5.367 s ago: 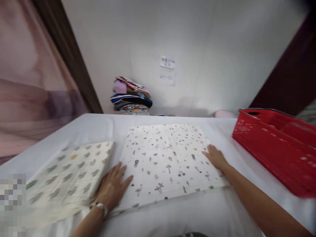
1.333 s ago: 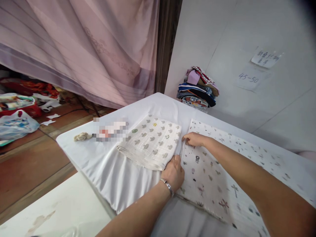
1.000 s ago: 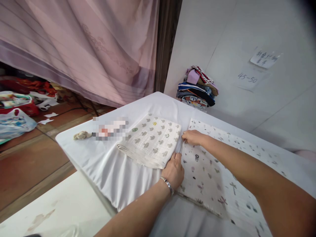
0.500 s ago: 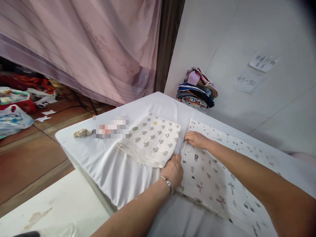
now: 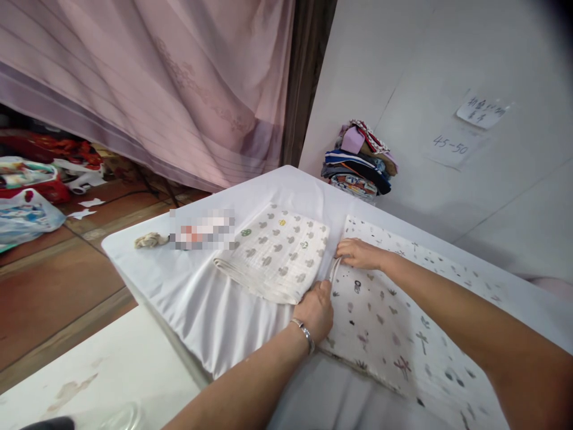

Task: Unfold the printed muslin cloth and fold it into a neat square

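A white cloth with small coloured prints [image 5: 403, 316] lies flat on the white-covered table [image 5: 201, 298]. My left hand [image 5: 317, 309], with a bracelet on the wrist, pinches the near part of that cloth's left edge. Farther along the same edge my right hand [image 5: 358, 254] pinches it too, and the edge rises slightly between the two hands. Just left of them lies a folded cream cloth with grey cloud prints [image 5: 277, 254], close to both hands.
A stack of folded colourful clothes [image 5: 360, 161] stands by the wall at the table's far end. A small knotted beige rope piece [image 5: 147, 240] lies near the table's left corner. Pink curtain [image 5: 179, 89], floor clutter and bags [image 5: 27, 197] at left. Paper notes [image 5: 481, 110] hang on the wall.
Both hands have closed on the printed cloth's left edge and lifted it slightly. Compared with several seconds ago, the view has turned left and the hands no longer lie flat.
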A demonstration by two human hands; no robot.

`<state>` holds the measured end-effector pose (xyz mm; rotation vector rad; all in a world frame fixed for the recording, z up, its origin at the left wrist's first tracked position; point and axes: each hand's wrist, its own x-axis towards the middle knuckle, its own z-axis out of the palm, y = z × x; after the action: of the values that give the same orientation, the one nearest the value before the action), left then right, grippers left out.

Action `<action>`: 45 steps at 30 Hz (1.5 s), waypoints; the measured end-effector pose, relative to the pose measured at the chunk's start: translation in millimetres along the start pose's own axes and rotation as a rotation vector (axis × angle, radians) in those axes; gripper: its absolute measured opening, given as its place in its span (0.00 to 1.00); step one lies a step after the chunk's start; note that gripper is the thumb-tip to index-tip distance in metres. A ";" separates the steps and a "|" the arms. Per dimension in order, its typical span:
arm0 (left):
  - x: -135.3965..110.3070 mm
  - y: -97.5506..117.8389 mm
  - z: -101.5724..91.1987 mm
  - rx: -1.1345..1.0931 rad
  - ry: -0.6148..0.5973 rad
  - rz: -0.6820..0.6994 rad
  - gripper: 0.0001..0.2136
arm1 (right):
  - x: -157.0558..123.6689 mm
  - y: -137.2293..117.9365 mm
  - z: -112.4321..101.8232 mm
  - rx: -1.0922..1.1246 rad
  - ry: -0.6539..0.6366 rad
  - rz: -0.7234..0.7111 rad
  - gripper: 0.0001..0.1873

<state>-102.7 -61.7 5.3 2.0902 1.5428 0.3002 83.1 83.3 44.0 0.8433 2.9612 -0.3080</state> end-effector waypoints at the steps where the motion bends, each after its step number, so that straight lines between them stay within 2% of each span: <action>1: 0.0 -0.2 0.5 0.004 0.002 -0.001 0.14 | 0.9 -0.7 -1.8 0.002 -0.021 0.014 0.09; 8: -1.2 -1.1 3.1 -0.015 0.025 0.001 0.10 | 17.6 -0.7 -5.9 -0.102 -0.261 0.210 0.07; 15: 0.1 1.0 2.5 -0.030 0.019 -0.083 0.11 | 39.1 0.2 1.2 -0.133 -0.349 0.336 0.06; 24: 0.4 1.1 6.1 -0.032 0.049 -0.120 0.10 | 38.2 -13.4 -8.1 -0.176 -0.367 0.428 0.12; 32: -0.6 3.2 3.1 0.001 0.045 -0.122 0.11 | 43.7 -14.8 -6.0 -0.210 -0.378 0.412 0.05; 36: -0.2 1.7 6.0 0.005 0.062 -0.099 0.11 | 41.1 -15.8 -5.0 -0.215 -0.357 0.359 0.07; 39: 0.7 -0.1 8.5 0.017 0.125 -0.059 0.09 | 37.3 -15.2 -4.4 -0.209 -0.322 0.304 0.09; 42: 1.8 -1.6 9.9 0.008 0.172 -0.030 0.09 | 33.1 -13.6 -5.8 -0.187 -0.294 0.249 0.09; 45: 2.7 -1.7 9.2 -0.015 0.159 -0.038 0.09 | 30.0 -12.5 -8.9 -0.158 -0.282 0.225 0.07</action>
<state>-99.0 -61.3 -3.7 2.0659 1.6634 0.4721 51.0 90.2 52.0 1.0074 2.5641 -0.1627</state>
